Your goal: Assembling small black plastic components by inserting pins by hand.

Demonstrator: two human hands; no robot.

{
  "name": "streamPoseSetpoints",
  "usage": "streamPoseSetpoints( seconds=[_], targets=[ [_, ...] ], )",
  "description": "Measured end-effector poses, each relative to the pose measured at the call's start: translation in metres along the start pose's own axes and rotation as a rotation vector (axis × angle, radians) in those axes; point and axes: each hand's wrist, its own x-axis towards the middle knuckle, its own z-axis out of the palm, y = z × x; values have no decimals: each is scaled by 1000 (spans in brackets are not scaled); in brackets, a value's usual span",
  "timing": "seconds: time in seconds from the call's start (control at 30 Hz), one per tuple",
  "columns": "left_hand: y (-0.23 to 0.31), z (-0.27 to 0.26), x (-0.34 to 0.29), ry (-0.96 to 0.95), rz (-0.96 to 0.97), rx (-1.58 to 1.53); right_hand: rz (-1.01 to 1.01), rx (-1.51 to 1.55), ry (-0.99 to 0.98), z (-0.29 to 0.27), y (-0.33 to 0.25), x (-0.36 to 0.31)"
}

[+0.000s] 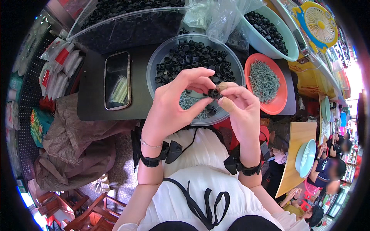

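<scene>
While the small black plastic fitting (pixel 214 93) looks rounded and dark, its edges are partly covered and its finer shape is hard to make out, as it sits pinched between the fingers (pixel 235 91) of the left hand (pixel 173 101) and right hand (pixel 244 107), above the translucent basin (pixel 151 71).

Gap between phone (pixel 117 63) and basin (pixel 151 73), left hand (pixel 175 104) blocking (over rim)
</scene>
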Motion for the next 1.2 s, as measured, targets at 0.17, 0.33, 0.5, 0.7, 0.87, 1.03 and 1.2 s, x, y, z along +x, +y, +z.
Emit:
streamPoseSetpoints(
  seconds=[0.17,0.33,0.5,0.7,0.87,1.03,1.2],
  targets=[
    [2,0,0,-6,8,48,257,281,-31,-5,-5,0],
    [-1,1,-1,8,30,95,290,304,-59,-9,-3,-1],
    [2,1,-1,-23,-1,68,299,275,-51,-9,-5,0],
    [1,4,-2,-42,16,53,266,200,-57,-11,-6,0],
    [0,7,-2,-55,15,38,254,242,-62,-16,-3,0],
    [1,8,-1,-60,13,42,239,219,-52,-17,-2,1],
    [-3,3,2,-8,-141,250,113,-324,79,-46,-39,36]
  ],
)
